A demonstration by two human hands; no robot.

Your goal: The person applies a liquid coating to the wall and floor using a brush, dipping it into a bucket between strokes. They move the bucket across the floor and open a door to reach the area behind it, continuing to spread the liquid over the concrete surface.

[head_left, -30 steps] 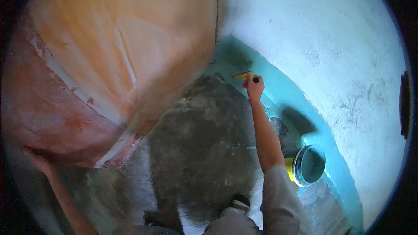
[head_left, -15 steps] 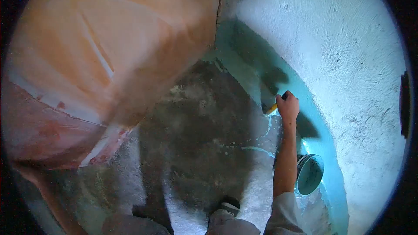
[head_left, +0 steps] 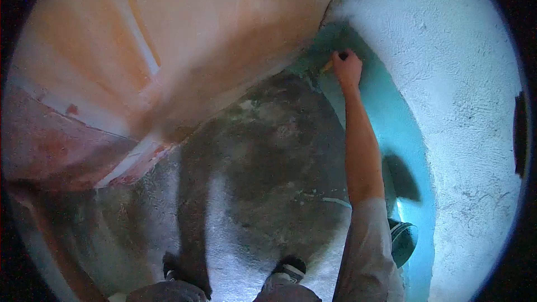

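the fingers (head_left: 342, 62) of the right hand (head_left: 348, 68) were curled tight together around a yellow-handled paintbrush (head_left: 328, 66), clamped on it with no gap showing. a short yellow piece stuck out to the left of the fist and a dark end showed just above the knuckles. the bristles were too small and shadowed to make out.

the brush sat right in the corner where the smooth orange wall (head_left: 212, 39) met the rough white plaster wall (head_left: 458, 78), low down, at the far end of the wet turquoise painted band (head_left: 391, 123) that ran along the foot of the white wall. the hand was hemmed in there, with the orange wall just to its left and the white wall just beyond and to its right.

the bare forearm ran back from the corner along the inner edge of the band to a grey sleeve (head_left: 366, 251). just beside the sleeve, partly hidden by it, a round paint bucket (head_left: 405, 240) stood on the band near the white wall.

to the left of the arm lay the mottled dark grey concrete floor (head_left: 263, 156), wide and open as far as the base of the orange wall. two dark shoes (head_left: 288, 271) stood at the near edge.
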